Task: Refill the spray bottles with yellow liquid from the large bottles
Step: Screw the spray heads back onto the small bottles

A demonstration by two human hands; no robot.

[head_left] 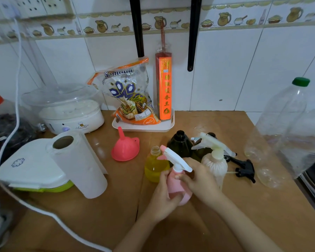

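Holding a pink spray bottle upright near the middle of a brown wooden tabletop, a person works with both bare hands. The left hand wraps around the bottle's rounded body from the left side. The right hand curls its fingers and thumb around the bottle's neck, just below the white trigger head with its pink nozzle tip.

Just behind the pink bottle stands a small clear bottle with no cap, about two thirds full of yellow liquid. To its right are a dark brown bottle without a top and a cream-coloured spray bottle with a pale trigger head. A black trigger head lies loose on the tabletop beside it.

A pink funnel rests upside down (wide mouth on the tabletop) to the left of the small bottles. At the right edge stands a large clear plastic bottle with a green cap, nearly empty. A roll of paper towel stands at the left.
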